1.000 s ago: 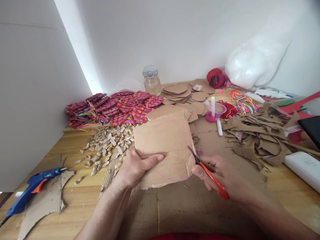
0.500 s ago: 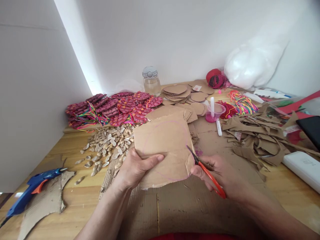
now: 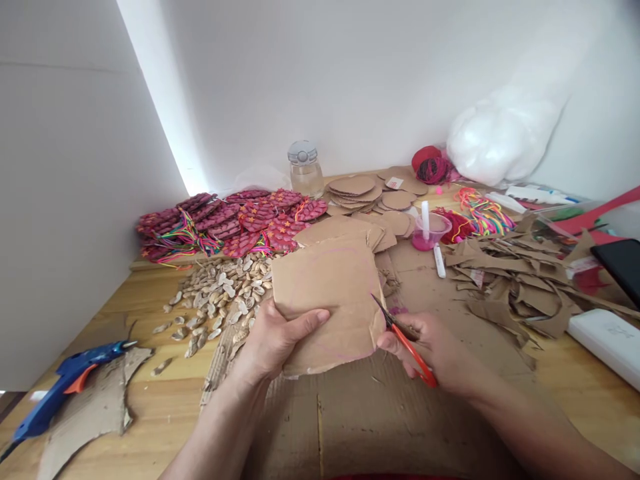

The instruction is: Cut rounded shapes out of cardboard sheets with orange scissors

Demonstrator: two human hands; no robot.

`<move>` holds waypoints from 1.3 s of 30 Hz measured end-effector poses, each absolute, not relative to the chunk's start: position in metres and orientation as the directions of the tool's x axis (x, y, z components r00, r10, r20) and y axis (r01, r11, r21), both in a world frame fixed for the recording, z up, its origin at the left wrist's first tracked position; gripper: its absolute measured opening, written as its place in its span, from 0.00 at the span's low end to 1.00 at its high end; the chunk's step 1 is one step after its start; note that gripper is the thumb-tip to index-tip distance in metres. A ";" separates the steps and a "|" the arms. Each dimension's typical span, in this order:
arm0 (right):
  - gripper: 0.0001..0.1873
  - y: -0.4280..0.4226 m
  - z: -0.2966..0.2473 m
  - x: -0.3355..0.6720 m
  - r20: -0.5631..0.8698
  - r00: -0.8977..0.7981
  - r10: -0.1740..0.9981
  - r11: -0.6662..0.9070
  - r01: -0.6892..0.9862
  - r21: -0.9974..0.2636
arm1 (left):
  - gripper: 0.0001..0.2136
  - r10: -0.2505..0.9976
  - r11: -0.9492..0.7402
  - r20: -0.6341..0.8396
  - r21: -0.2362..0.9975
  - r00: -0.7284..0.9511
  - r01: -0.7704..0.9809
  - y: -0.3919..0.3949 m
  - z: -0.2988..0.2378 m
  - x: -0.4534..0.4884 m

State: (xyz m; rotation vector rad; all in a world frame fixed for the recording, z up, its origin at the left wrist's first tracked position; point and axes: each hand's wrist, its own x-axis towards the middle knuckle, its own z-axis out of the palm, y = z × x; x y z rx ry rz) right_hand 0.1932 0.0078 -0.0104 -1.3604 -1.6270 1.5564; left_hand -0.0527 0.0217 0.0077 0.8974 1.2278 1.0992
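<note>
A squarish piece of cardboard (image 3: 325, 280) with a faint purple circle drawn on it is held up over the table. My left hand (image 3: 280, 337) grips its lower left side, thumb flat on the front and the other fingers hidden behind. In my right hand (image 3: 425, 343) are scissors (image 3: 413, 350) with orange-red handles, their dark blades at the right edge of the cardboard near the drawn line. One blade lies over the front face. The cardboard's lower right corner is bent and partly cut.
Peanut shells (image 3: 225, 287) and pink decorated pieces (image 3: 280, 213) lie at the left, with a blue glue gun (image 3: 70, 380) nearer me. Cardboard discs (image 3: 355, 187), a jar (image 3: 306, 173) and a pink cup (image 3: 425, 239) stand behind. Cardboard scraps (image 3: 530, 280) and a white box (image 3: 607, 343) are at the right.
The scissor handles have drawn closer together, and my right hand has shifted slightly left. The left hand keeps its grip. The whole view has moved a little.
</note>
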 end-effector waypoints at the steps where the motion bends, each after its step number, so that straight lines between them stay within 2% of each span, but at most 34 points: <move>1: 0.21 0.008 -0.011 0.194 -0.275 -0.396 0.876 -0.161 0.298 -0.941 | 0.17 0.965 0.257 -0.262 0.951 -0.009 -0.170 0.022 0.009 -0.052; 6: 0.23 0.008 -0.009 0.197 -0.254 -0.526 0.811 -0.124 0.270 -0.955 | 0.21 0.957 0.188 -0.247 0.928 -0.154 -0.322 0.026 0.013 -0.054; 12: 0.19 0.012 -0.012 0.204 -0.288 -0.442 0.850 -0.121 0.368 -0.922 | 0.22 0.941 0.113 -0.236 0.895 -0.243 -0.431 0.030 0.011 -0.056; 18: 0.17 0.028 -0.007 0.216 -0.150 -0.117 0.982 -0.099 0.359 -0.928 | 0.25 0.944 0.064 -0.196 0.896 -0.264 -0.439 0.028 0.008 -0.053; 22: 0.16 0.036 -0.004 0.224 -0.066 0.071 0.995 -0.085 0.313 -0.946 | 0.23 0.933 0.048 -0.202 0.890 -0.298 -0.453 0.029 0.006 -0.054; 26: 0.18 0.036 -0.003 0.223 0.030 0.178 0.984 0.002 0.157 -0.988 | 0.20 0.934 0.097 -0.227 0.905 -0.276 -0.415 0.026 0.008 -0.052; 30: 0.19 0.031 0.001 0.218 0.059 0.097 0.994 0.042 0.167 -0.985 | 0.19 0.944 0.227 -0.289 0.919 -0.158 -0.322 0.019 0.010 -0.044; 35: 0.19 0.025 0.003 0.213 -0.069 -0.080 0.994 -0.057 0.151 -0.987 | 0.25 0.953 0.268 -0.300 0.906 -0.048 -0.326 0.013 0.004 -0.035; 39: 0.17 0.023 0.002 0.213 -0.059 -0.164 0.985 -0.046 0.083 -0.995 | 0.27 0.960 0.275 -0.278 0.904 0.039 -0.327 0.010 0.003 -0.031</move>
